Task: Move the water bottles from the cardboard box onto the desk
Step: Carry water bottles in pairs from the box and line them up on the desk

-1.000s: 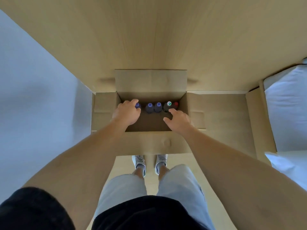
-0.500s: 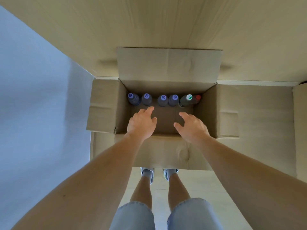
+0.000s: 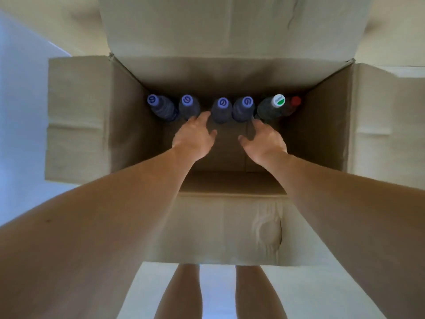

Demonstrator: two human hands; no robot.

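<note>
An open cardboard box stands on the floor below me. Several bottles stand upright in a row along its far wall: blue-capped water bottles, a bottle with a white and green cap and a red-capped bottle at the right end. My left hand is deep inside the box, fingers apart, its fingertips at the second blue-capped bottle. My right hand is also inside, fingers apart, reaching toward the base of the white-capped bottle. Neither hand holds anything.
The box flaps are folded outward: far flap, left flap, right flap, near flap. The pale wooden desk front rises behind the box. My bare legs stand on the light floor.
The view has dropped much closer to the box. Both hands have gone from above the opening down into the box, up to the row of bottles.
</note>
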